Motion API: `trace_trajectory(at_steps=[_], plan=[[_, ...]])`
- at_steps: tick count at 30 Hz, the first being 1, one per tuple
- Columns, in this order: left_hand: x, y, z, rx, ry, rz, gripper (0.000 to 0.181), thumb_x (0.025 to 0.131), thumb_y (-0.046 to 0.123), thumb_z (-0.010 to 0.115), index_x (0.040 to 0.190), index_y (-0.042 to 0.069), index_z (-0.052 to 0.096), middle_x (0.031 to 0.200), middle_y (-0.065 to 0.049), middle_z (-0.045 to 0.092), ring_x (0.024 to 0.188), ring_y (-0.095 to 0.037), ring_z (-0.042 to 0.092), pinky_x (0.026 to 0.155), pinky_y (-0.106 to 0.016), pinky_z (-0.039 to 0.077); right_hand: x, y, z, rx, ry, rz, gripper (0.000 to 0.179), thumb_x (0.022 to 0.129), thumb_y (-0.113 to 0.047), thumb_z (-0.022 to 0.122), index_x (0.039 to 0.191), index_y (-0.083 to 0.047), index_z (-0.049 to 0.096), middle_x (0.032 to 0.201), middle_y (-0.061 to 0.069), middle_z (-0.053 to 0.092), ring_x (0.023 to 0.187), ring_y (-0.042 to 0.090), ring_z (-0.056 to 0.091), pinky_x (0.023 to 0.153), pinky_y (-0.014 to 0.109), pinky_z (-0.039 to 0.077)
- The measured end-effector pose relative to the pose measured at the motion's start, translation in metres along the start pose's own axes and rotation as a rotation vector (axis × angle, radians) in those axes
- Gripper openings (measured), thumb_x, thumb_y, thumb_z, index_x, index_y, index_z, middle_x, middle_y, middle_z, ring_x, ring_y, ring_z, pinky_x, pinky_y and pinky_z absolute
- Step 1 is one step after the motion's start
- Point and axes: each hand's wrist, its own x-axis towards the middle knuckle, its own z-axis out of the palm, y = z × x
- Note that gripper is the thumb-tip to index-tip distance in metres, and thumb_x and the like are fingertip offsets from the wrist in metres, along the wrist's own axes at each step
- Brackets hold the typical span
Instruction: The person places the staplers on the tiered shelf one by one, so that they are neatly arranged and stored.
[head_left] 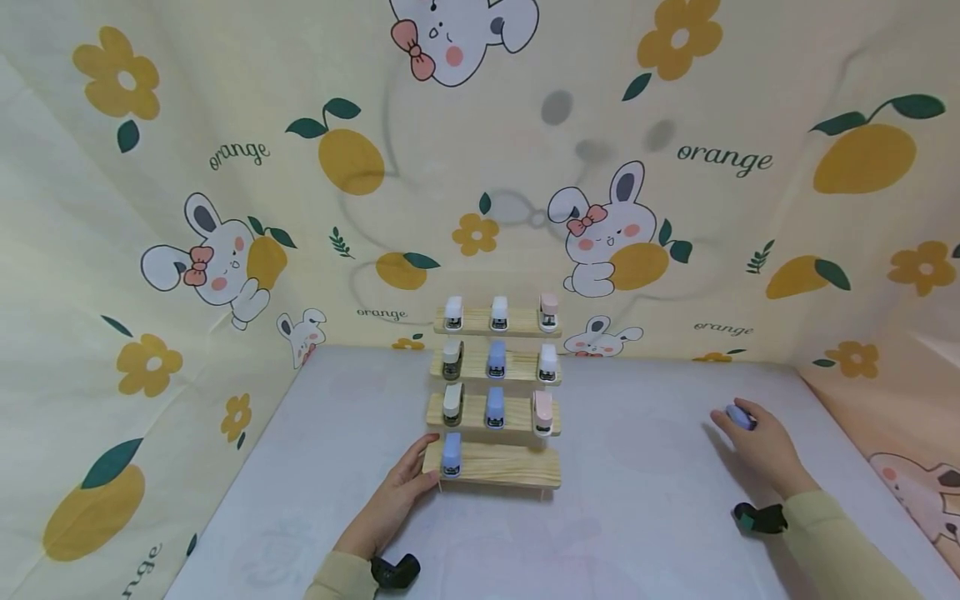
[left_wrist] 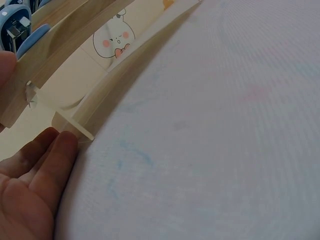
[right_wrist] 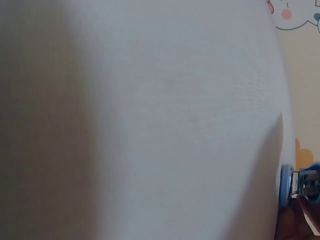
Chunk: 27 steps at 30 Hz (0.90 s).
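At its lower left end, a tiered wooden rack (head_left: 502, 467) is gripped by my left hand (head_left: 393, 496), with the thumb near the bottom board's front corner. In the left wrist view, curled fingers (left_wrist: 55, 160) lie by the rack's clear support. A blue mini stapler (head_left: 452, 455) stands on the bottom board beside that hand. Out to the right, my right hand (head_left: 761, 446) pinches another blue mini stapler (head_left: 741, 417) above the table. The right wrist view shows only part of this stapler (right_wrist: 286, 185), at its edge, with its metal parts visible.
The upper boards hold several mini staplers, among them a white one (head_left: 499, 312), a pink one (head_left: 543, 412) and a blue one (head_left: 495, 407). A white cloth covers the table (head_left: 637, 500). Behind it hangs a patterned curtain (head_left: 480, 167).
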Motion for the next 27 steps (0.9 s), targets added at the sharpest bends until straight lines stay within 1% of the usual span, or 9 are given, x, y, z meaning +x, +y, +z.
trace_trajectory(at_steps=[4, 11, 17, 22, 27], plan=[[-0.0002, 0.0009, 0.0004, -0.005, -0.001, 0.002, 0.066, 0.097, 0.023, 0.058, 0.153, 0.018, 0.024, 0.156, -0.017, 0.025, 0.142, -0.029, 0.024, 0.116, -0.049, 0.015, -0.0014, 0.0013, -0.0034, 0.012, -0.022, 0.027, 0.1, 0.091, -0.068, 0.042, 0.152, 0.002, 0.005, 0.146, 0.042, 0.01, 0.127, 0.063, 0.019, 0.096, 0.074, 0.029], [-0.0001, 0.0027, 0.0016, 0.002, 0.009, -0.009, 0.066, 0.096, 0.024, 0.058, 0.153, 0.019, 0.024, 0.156, -0.017, 0.025, 0.142, -0.03, 0.023, 0.116, -0.049, 0.015, -0.0031, 0.0038, -0.0069, 0.043, -0.046, 0.027, 0.092, 0.096, -0.059, 0.044, 0.152, 0.002, 0.004, 0.146, 0.042, 0.01, 0.126, 0.061, 0.021, 0.097, 0.073, 0.03], [0.0001, 0.0029, 0.0017, -0.01, 0.016, -0.007, 0.066, 0.096, 0.021, 0.058, 0.153, 0.018, 0.025, 0.156, -0.018, 0.025, 0.143, -0.031, 0.022, 0.116, -0.051, 0.013, -0.0017, 0.0079, -0.0072, 0.069, -0.062, 0.035, 0.097, 0.093, -0.063, 0.047, 0.152, 0.003, 0.005, 0.147, 0.04, 0.011, 0.128, 0.059, 0.021, 0.099, 0.072, 0.029], [0.0002, 0.0032, 0.0017, -0.009, 0.021, -0.01, 0.066, 0.096, 0.022, 0.058, 0.153, 0.018, 0.025, 0.156, -0.019, 0.024, 0.143, -0.032, 0.02, 0.116, -0.052, 0.013, -0.0021, 0.0094, -0.0042, 0.084, -0.028, 0.032, 0.101, 0.091, -0.066, 0.048, 0.15, 0.007, 0.01, 0.147, 0.038, 0.018, 0.128, 0.055, 0.026, 0.1, 0.069, 0.031], [-0.0006, 0.0031, 0.0019, -0.002, 0.021, -0.01, 0.066, 0.096, 0.022, 0.058, 0.153, 0.018, 0.025, 0.156, -0.019, 0.024, 0.143, -0.032, 0.022, 0.116, -0.052, 0.013, -0.0084, 0.0021, -0.0008, 0.096, -0.013, 0.01, 0.103, 0.089, -0.069, 0.047, 0.149, 0.008, 0.014, 0.146, 0.038, 0.021, 0.127, 0.053, 0.03, 0.099, 0.067, 0.034]])
